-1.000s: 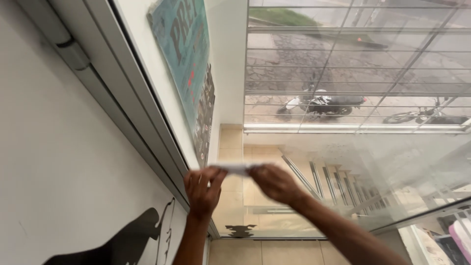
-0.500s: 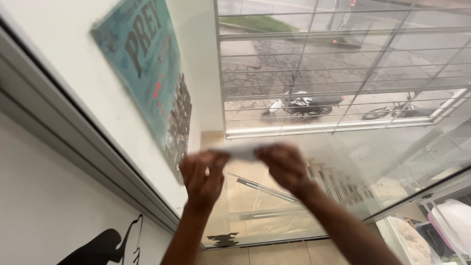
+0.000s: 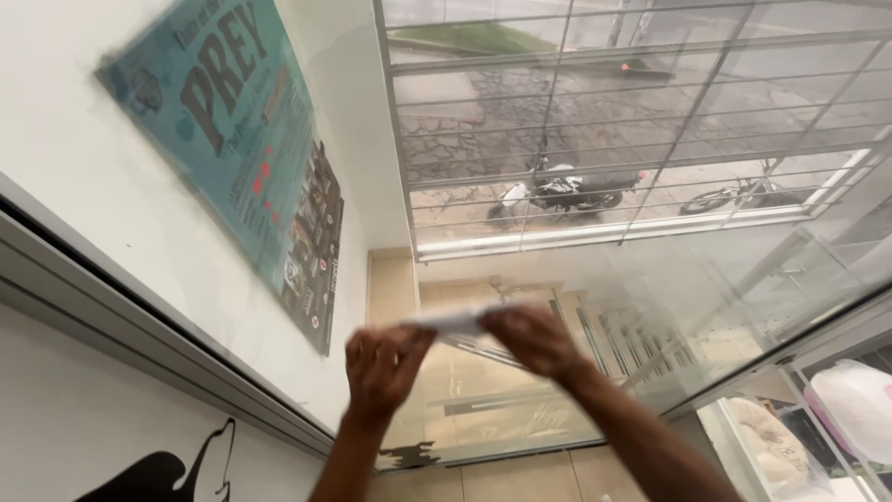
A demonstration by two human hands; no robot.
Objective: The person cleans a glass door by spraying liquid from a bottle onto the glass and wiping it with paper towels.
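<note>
A small white folded paper strip (image 3: pixel 448 321) is held low in the middle of the frame, pinched at its left end by the left hand (image 3: pixel 383 364) and at its right end by the right hand (image 3: pixel 530 337). Both hands are closed on it, raised close in front of a large glass pane (image 3: pixel 650 307); motion blur hides the fingertips.

To the upper left, one teal poster (image 3: pixel 218 121) is seen on the white wall, with one darker poster (image 3: pixel 316 246) just below and beside it. A grey metal frame rail (image 3: pixel 139 330) is seen running diagonally across the lower left, and under it one black silhouette decal (image 3: pixel 158 469) is visible. A second, smaller dark decal (image 3: pixel 409 455) is seen at the bottom edge of the glass.

Beyond the glass, a grille of horizontal bars (image 3: pixel 604 139) fills the upper right. Through it, two parked motorcycles are counted: one (image 3: pixel 562 191) near the centre, another (image 3: pixel 734 193) further right. A tiled stairway (image 3: pixel 483 390) is seen behind the hands. At the lower right corner, a white and pink bundle (image 3: pixel 850 400) is partly visible.
</note>
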